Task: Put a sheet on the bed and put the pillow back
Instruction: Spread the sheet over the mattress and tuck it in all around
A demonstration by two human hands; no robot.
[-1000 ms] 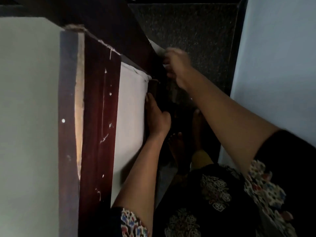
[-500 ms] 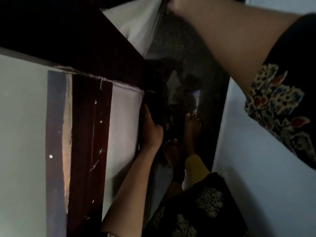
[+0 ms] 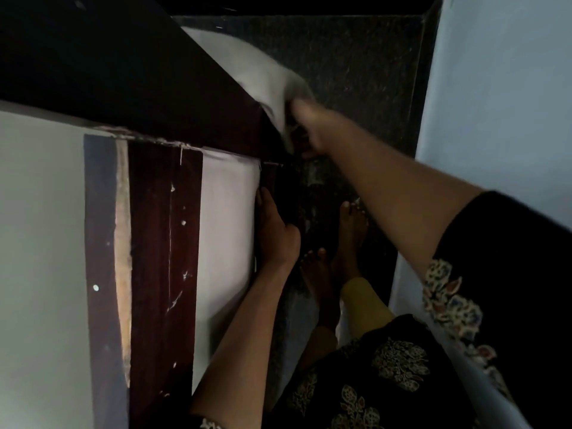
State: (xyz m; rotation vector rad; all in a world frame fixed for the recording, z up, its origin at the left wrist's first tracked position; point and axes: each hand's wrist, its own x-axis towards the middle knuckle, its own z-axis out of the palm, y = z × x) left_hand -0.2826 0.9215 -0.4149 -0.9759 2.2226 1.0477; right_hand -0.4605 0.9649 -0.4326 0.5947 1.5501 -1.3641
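- sheet (image 3: 247, 66) is white, with a loose end hanging off the far corner of the bed and down toward the floor (image 3: 356, 57)
- another stretch of the same white cloth is pulled flat down the bed's near side, just beside the dark red-brown bed frame (image 3: 161, 230)
- right hand (image 3: 306, 125) is reached out to the loose end at the corner; fingers look curled into the cloth, gripping its lower edge, but the hand is motion-blurred so the finger detail is unclear
- left hand (image 3: 274, 230) lies flat against the edge of the flat stretch of sheet, fingers straight and together pointing away from the person, holding nothing
- bed frame is scuffed, with pale chips and scratches along its boards
- two bare feet (image 3: 349, 230) stand on the dark speckled floor, near the left hand
- pale blue wall (image 3: 495, 88) runs along the right
- dark sleeve (image 3: 495, 274) with a floral trim on the right arm
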